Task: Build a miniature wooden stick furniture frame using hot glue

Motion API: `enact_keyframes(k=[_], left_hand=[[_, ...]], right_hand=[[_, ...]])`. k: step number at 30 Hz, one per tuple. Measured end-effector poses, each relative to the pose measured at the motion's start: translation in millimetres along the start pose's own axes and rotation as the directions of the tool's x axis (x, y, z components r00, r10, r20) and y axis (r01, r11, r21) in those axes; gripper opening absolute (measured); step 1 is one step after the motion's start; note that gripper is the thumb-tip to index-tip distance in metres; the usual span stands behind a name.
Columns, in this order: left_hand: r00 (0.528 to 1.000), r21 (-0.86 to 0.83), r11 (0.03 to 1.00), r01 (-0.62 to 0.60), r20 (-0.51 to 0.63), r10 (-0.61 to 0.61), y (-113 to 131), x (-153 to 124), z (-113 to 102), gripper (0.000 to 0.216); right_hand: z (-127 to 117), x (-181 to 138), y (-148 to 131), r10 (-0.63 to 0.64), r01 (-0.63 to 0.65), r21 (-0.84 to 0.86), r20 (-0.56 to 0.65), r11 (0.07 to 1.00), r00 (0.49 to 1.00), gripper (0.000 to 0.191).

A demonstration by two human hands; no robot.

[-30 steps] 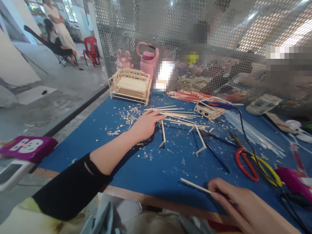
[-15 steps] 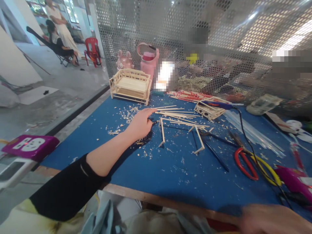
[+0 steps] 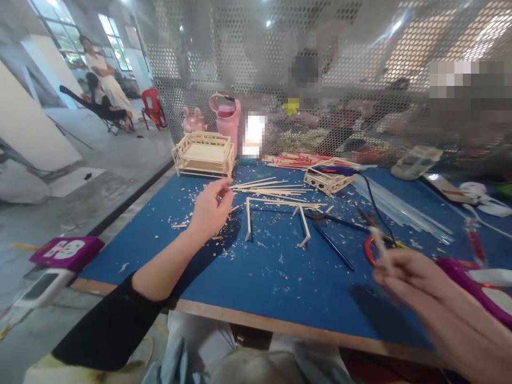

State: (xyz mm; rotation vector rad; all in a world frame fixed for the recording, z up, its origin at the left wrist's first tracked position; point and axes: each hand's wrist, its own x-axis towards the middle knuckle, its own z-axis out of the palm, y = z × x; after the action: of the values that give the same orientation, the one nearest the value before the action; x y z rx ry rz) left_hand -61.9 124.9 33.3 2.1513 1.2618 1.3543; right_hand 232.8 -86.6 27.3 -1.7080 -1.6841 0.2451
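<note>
My left hand (image 3: 211, 208) hovers at the near left end of a bundle of thin wooden sticks (image 3: 276, 189). Its fingers are bent, with thumb and forefinger a little apart and nothing visible between them. My right hand (image 3: 408, 277), blurred by motion, pinches a short pale stick (image 3: 383, 249) above the scissors with red and yellow handles (image 3: 370, 248). Between the hands stands a small wooden stick frame (image 3: 248, 218) with bent legs. Blue-handled pliers (image 3: 334, 248) lie just right of that frame.
A miniature wooden daybed (image 3: 204, 157) stands at the back left before a pink bottle (image 3: 228, 120). A soldering-iron-like blue tool (image 3: 336, 170) rests on a small wooden frame (image 3: 328, 184). Clear plastic rods (image 3: 404, 208) and a purple power strip (image 3: 68, 253) flank the blue tabletop (image 3: 240, 288).
My right hand has risen from the table's front edge into view with a pale stick. My left hand has drawn back slightly from the sticks. The camera view has shifted.
</note>
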Motion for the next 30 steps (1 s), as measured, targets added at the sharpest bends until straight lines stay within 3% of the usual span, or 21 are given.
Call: enact_keyframes(k=[3, 5, 8, 12, 16, 22, 26, 30], left_hand=[[0.981, -0.003, 0.999, 0.046, 0.187, -0.045, 11, -17, -4, 0.033], [0.947, 0.025, 0.999, 0.043, 0.318, -0.049, 15, -30, -5, 0.045], [0.906, 0.071, 0.997, 0.014, 0.421, -0.043, 17, -45, -4, 0.059], [0.898, 0.084, 0.996, -0.034, 0.440, -0.006, 18, -49, 1, 0.053], [0.899, 0.038, 0.999, -0.039, 0.438, 0.019, 17, -46, 6, 0.031], [0.892, -0.087, 0.970, 0.228, 0.418, -0.172, 15, -46, 6, 0.020], [0.847, -0.192, 0.899, 0.393, 0.455, -0.273, 14, -46, 5, 0.022], [0.811, -0.255, 0.839, 0.481, 0.492, -0.315, 12, -46, 5, 0.025]], right_hand=[[10, 52, -32, -0.120, 0.106, 0.170, 0.079, 0.980, 0.990, 0.021], [21, 80, -47, -0.205, 0.197, 0.229, 0.014, 0.953, 0.979, 0.017], [42, 107, -56, -0.351, 0.351, 0.258, -0.046, 0.900, 0.935, 0.010], [66, 116, -49, -0.473, 0.459, 0.227, 0.006, 0.859, 0.881, 0.014], [74, 112, -39, -0.538, 0.531, 0.111, 0.042, 0.840, 0.842, 0.019], [81, 106, -34, -0.613, 0.623, -0.078, 0.121, 0.779, 0.781, 0.017], [83, 103, -35, -0.606, 0.626, -0.104, 0.172, 0.773, 0.777, 0.017], [82, 103, -34, -0.617, 0.638, -0.099, 0.181, 0.764, 0.766, 0.019]])
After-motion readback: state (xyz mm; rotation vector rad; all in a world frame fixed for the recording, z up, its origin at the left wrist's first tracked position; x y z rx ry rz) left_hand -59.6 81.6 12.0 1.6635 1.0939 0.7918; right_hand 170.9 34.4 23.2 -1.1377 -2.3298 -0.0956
